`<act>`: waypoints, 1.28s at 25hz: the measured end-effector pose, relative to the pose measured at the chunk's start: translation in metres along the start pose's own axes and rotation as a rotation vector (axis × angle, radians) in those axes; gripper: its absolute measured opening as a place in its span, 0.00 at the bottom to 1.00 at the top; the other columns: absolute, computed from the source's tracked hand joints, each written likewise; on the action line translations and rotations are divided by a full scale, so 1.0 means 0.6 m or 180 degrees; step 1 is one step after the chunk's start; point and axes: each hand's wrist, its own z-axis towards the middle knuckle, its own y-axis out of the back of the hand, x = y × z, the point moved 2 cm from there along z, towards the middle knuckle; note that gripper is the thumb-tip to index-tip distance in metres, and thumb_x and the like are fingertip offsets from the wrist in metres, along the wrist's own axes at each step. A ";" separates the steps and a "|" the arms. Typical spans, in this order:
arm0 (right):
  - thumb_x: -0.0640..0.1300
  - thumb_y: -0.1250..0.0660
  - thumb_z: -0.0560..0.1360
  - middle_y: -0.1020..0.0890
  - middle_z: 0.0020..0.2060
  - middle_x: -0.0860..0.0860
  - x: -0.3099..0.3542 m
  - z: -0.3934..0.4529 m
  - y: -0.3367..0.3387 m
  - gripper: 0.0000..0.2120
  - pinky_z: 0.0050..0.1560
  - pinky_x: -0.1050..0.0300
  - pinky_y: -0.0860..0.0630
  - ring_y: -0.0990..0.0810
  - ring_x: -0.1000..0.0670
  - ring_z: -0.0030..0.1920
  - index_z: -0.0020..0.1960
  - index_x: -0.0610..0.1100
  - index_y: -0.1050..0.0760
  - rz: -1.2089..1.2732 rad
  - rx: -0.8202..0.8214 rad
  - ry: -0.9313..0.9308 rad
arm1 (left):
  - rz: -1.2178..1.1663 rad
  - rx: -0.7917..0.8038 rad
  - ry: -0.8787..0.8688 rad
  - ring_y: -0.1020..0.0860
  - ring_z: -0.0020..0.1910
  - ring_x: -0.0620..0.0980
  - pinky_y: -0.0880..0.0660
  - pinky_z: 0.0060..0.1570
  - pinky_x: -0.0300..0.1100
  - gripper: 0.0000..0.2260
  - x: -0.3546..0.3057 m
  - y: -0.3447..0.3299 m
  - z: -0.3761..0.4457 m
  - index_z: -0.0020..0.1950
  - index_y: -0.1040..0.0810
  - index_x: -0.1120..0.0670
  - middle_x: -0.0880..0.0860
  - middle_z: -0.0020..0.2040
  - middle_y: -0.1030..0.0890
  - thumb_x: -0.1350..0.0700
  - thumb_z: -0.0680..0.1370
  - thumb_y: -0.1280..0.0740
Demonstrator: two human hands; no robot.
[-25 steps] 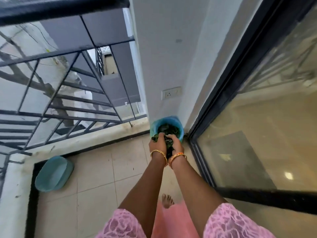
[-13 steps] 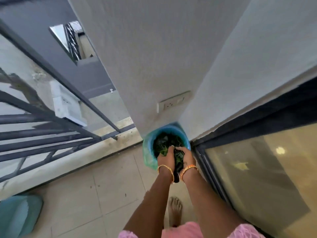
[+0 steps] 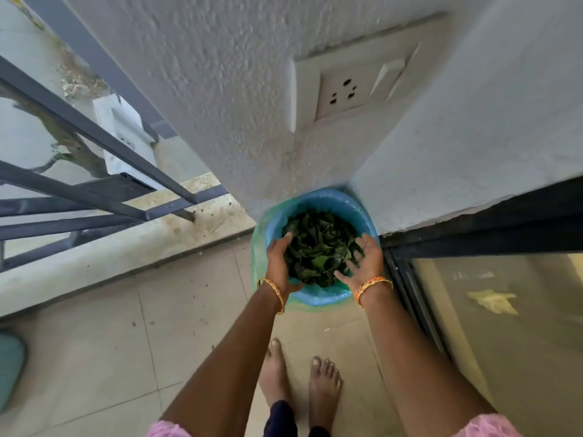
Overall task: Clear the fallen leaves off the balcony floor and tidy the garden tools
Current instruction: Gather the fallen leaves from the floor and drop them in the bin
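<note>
A blue bin [image 3: 328,198] lined with a greenish bag stands in the wall corner on the tiled floor. Dark green leaves [image 3: 318,247] fill it almost to the rim. My left hand [image 3: 279,266] is over the bin's left rim, palm turned toward the leaves, fingers relaxed. My right hand [image 3: 366,261] is over the right rim, palm up and fingers spread. Neither hand holds anything.
A wall socket [image 3: 350,89] sits above the bin. A sliding glass door [image 3: 492,310] with a dark frame runs along the right. Grey railing [image 3: 94,184] and a concrete ledge are on the left. A teal tub's edge [image 3: 11,367] shows at far left. My bare feet [image 3: 299,376] stand below.
My hands held a bunch of leaves together over the bin; now they have parted and opened, and the leaves lie in the bin. I have come closer to the bin.
</note>
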 end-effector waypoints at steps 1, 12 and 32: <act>0.51 0.41 0.78 0.31 0.66 0.49 -0.008 0.002 0.004 0.20 0.66 0.40 0.36 0.35 0.45 0.69 0.68 0.49 0.32 -0.0252 -0.0136 0.0127 | 0.0090 -0.0011 0.0013 0.29 0.55 0.52 0.31 0.61 0.55 0.16 0.005 0.001 -0.002 0.64 0.31 0.47 0.49 0.56 0.28 0.44 0.78 0.40; 0.38 0.38 0.76 0.20 0.49 0.40 -0.052 -0.067 -0.018 0.07 0.51 0.54 0.27 0.23 0.41 0.50 0.48 0.38 0.23 -0.2678 -0.0436 0.1801 | 0.2067 -0.0769 -0.0749 0.24 0.56 0.56 0.31 0.50 0.39 0.09 0.041 0.045 -0.074 0.57 0.23 0.56 0.56 0.55 0.21 0.55 0.79 0.39; 0.47 0.45 0.79 0.24 0.58 0.41 -0.258 -0.802 -0.087 0.16 0.56 0.50 0.28 0.28 0.41 0.60 0.61 0.40 0.27 -0.7654 0.3092 0.4069 | 0.1236 -0.2761 -0.0532 0.27 0.63 0.59 0.29 0.62 0.46 0.16 0.188 0.300 -0.803 0.65 0.27 0.59 0.60 0.63 0.24 0.55 0.80 0.42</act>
